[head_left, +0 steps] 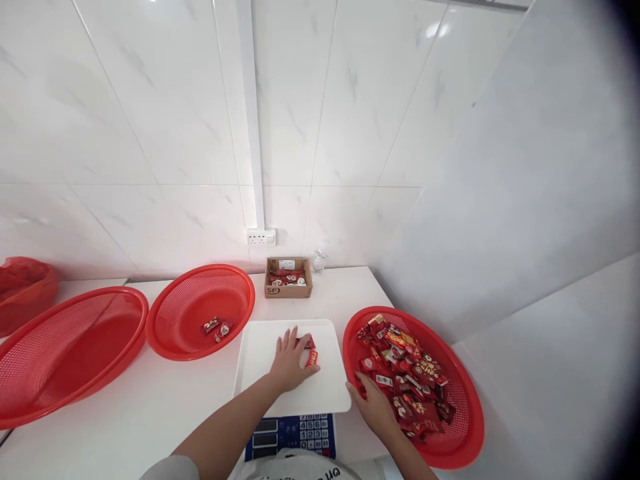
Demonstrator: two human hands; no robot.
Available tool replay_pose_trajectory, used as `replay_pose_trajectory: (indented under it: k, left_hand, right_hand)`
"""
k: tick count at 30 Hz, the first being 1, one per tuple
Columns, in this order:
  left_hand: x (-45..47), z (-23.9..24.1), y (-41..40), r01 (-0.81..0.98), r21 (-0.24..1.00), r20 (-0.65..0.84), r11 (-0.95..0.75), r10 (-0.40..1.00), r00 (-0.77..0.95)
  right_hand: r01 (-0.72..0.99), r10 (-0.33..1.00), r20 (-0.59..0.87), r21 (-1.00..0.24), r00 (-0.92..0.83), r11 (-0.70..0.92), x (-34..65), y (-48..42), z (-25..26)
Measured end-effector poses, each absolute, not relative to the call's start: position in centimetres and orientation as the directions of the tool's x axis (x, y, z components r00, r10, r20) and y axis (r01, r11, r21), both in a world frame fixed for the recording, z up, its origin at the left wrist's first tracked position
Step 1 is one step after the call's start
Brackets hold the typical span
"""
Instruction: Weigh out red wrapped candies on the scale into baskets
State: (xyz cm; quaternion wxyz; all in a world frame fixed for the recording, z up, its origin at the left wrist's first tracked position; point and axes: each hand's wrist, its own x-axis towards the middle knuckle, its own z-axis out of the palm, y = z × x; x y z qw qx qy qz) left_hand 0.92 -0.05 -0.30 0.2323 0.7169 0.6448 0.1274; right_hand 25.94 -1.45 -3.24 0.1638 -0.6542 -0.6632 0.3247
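Note:
My left hand [289, 363] lies on the white scale tray [260, 353], fingers spread over a few small red candy packets [311, 352]; the thumb and forefinger touch one packet. My right hand [373, 407] rests on the near left rim of the red basket [465, 427] heaped with several red wrapped candies [405, 373]. Its fingers curl into the pile, and what they hold is hidden.
A blue electronic scale with a keypad [293, 433] sits under the tray. A red basket [170, 333] at centre left holds two packets [217, 328]. A larger red basket [30, 400] lies far left. A cardboard box of candies [288, 290] and a clear cup [319, 261] stand by the wall.

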Motion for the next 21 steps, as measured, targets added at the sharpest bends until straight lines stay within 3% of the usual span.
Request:
replay_pose_trajectory:
  k: [4, 13, 21]
  left_hand:
    - [1.9, -0.7, 0.4, 0.884, 0.416, -0.119, -0.212, 0.951, 0.284]
    - [1.4, -0.8, -0.1, 0.903, 0.301, 0.068, -0.307, 0.951, 0.301]
    - [1.6, -0.1, -0.8, 0.888, 0.287, -0.070, -0.360, 0.916, 0.394]
  right_hand:
    - [0.760, 0.972, -0.218, -0.645, -0.084, -0.079, 26.0, -1.4, -3.4]
    - [0.769, 0.973, -0.210, -0.637, -0.101, -0.057, 25.8, -1.5, -2.9]
    - [0.770, 0.967, -0.232, -0.634, -0.101, -0.071, 25.7, -1.4, -2.7]
